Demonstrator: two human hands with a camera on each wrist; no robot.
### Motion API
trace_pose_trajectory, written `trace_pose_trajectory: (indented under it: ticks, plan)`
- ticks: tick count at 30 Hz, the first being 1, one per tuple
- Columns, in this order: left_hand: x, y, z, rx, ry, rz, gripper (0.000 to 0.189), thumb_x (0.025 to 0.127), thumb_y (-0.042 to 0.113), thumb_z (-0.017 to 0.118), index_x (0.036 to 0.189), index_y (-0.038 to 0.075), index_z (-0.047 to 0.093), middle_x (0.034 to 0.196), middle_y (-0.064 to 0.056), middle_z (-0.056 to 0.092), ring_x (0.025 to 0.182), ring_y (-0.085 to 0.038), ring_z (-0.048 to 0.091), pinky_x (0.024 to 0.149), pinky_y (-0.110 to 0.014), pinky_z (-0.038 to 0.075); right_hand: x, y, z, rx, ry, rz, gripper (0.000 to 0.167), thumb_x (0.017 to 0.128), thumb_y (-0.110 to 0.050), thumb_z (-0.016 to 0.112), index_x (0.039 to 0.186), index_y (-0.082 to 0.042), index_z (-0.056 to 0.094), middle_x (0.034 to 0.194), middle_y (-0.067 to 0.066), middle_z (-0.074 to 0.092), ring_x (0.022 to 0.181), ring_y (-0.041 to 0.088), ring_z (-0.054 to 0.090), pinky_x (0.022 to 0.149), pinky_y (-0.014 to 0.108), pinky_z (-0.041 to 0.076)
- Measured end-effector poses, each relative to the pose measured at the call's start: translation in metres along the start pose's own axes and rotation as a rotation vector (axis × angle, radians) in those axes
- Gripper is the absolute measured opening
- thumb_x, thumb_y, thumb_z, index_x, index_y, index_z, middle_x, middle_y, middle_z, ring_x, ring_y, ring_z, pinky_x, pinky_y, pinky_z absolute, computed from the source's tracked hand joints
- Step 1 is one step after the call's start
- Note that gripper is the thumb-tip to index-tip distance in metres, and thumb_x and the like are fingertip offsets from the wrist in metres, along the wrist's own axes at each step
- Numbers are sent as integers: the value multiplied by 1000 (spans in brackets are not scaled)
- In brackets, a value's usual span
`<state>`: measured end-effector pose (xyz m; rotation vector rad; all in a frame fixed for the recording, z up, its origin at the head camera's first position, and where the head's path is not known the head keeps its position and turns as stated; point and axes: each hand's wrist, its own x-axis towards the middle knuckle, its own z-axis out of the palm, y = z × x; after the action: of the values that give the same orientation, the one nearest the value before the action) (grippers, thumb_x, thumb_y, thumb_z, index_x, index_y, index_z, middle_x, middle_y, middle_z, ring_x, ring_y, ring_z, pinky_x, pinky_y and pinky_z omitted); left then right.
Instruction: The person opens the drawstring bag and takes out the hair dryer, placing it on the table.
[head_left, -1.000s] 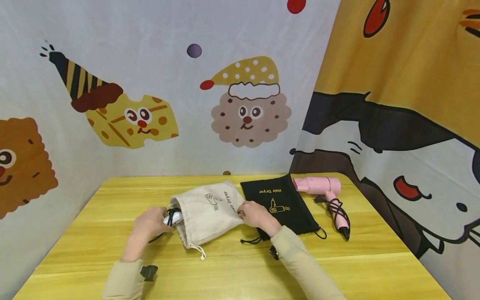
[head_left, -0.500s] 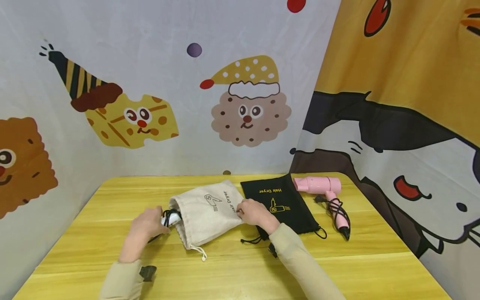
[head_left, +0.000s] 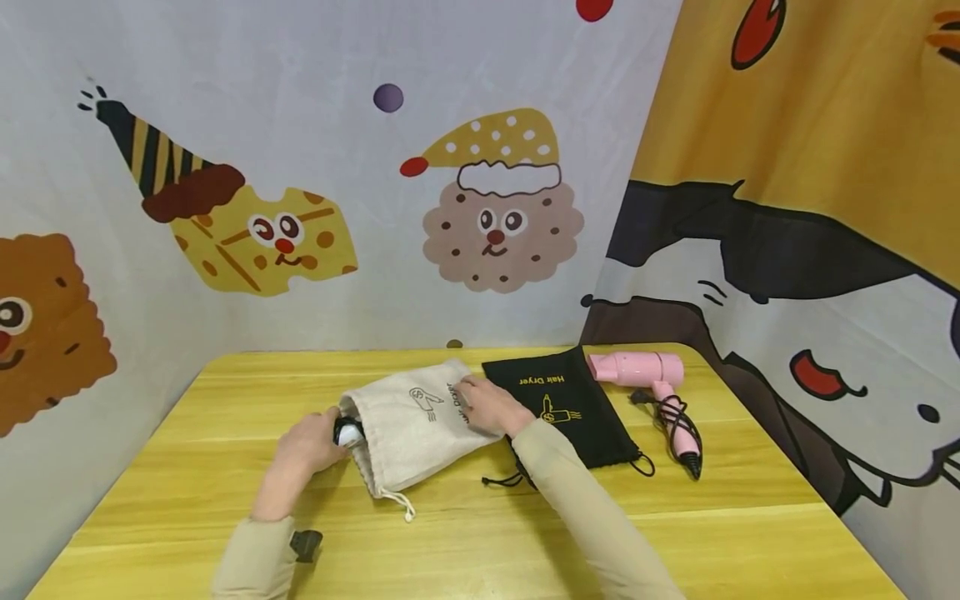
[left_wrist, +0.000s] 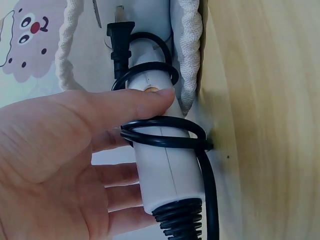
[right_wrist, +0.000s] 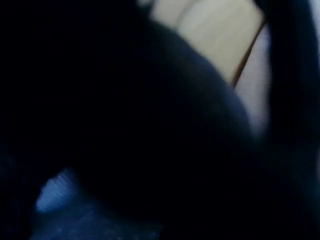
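A white hair dryer [left_wrist: 167,167] with a black cord wound round its handle sits partly inside a cream drawstring bag [head_left: 408,442]. Its head is hidden in the cloth. My left hand [head_left: 309,442] grips the handle at the bag's mouth, thumb [left_wrist: 135,105] across the front and fingers behind. The black plug [left_wrist: 121,47] points into the bag. My right hand [head_left: 491,407] rests on the bag's far right part, over its printed lettering, with fingers extended. The right wrist view is mostly dark and does not show that hand's fingers clearly.
A black drawstring bag [head_left: 558,387] printed "Hair Dryer" lies flat to the right, close to my right wrist. Beyond it lies a pink hair dryer [head_left: 637,369] with its cord wrapped on the handle. The wooden table [head_left: 420,558] meets a cartoon-printed cloth backdrop [head_left: 390,250].
My right hand has left the cream bag's right corner and moved left onto its printed face. My left hand has shifted slightly right, and less of the white handle shows outside.
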<state>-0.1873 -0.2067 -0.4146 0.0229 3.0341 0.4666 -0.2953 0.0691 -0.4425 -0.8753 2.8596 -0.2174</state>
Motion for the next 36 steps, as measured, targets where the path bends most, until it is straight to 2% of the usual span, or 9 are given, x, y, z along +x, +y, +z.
trace_pose_trajectory:
  ticks: [6,17,25,29,36]
  plan:
    - [1,0,1,-16,6,-7,55,74,19,76,119,-3,54,104,-30,63,87,-38,62,66,-48,51,3,-5,2,-81,-28,11,44,98,-23,47,141,-18,45,143,6,47,130,26,45,113,41,33]
    - [-3,0,-3,-36,-6,-15,58,73,20,77,120,-5,54,106,-31,63,89,-40,62,69,-49,51,4,-6,3,-97,-28,16,45,98,-21,42,143,-19,43,144,6,45,132,24,43,117,41,28]
    - [-9,-1,-7,-63,-27,-40,53,69,22,81,109,-3,57,92,-20,64,78,-28,58,62,-40,47,4,-6,4,-100,-40,30,43,98,-22,43,141,-20,46,143,5,46,131,24,43,114,40,31]
    - [-11,-4,-10,-64,-44,-47,52,66,22,82,105,-3,57,88,-18,63,75,-26,56,61,-38,47,5,-5,4,-99,-48,36,44,98,-23,44,142,-20,45,144,5,45,132,24,42,114,40,31]
    - [-16,-7,-17,-47,-90,-62,68,65,25,83,117,-9,55,104,-27,62,86,-34,60,72,-47,51,6,-5,4,-94,-54,44,45,97,-23,45,142,-20,45,144,4,45,131,24,42,113,40,33]
